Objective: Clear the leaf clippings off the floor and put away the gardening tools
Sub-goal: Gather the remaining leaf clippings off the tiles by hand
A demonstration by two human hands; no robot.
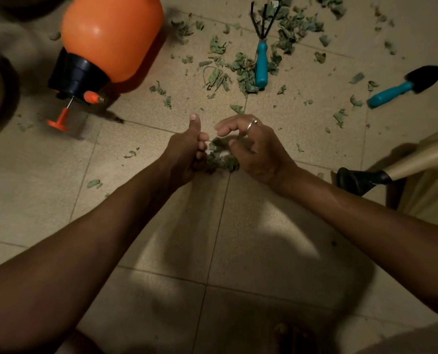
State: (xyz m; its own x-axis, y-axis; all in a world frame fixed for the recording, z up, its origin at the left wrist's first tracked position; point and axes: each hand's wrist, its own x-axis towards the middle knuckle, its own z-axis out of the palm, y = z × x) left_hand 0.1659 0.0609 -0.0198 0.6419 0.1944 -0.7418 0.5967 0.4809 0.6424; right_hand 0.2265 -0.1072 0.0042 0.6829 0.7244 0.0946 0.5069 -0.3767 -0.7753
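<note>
Green leaf clippings (241, 65) lie scattered over the beige tiled floor, thickest at the top centre and right. Between my two hands sits a gathered clump of clippings (221, 157). My left hand (187, 152) curls its fingers against the clump's left side, thumb pointing up. My right hand (251, 146), with a ring on one finger, curls over the clump from the right. A hand rake (261, 60) with a teal handle and black prongs lies among the leaves. A small trowel (404, 86) with a teal handle and black blade lies at the right.
An orange pressure sprayer (110, 39) with a black pump head lies on its side at the top left. A tool with a pale wooden handle and black metal end (381, 175) lies at the right, beside light fabric (435, 190).
</note>
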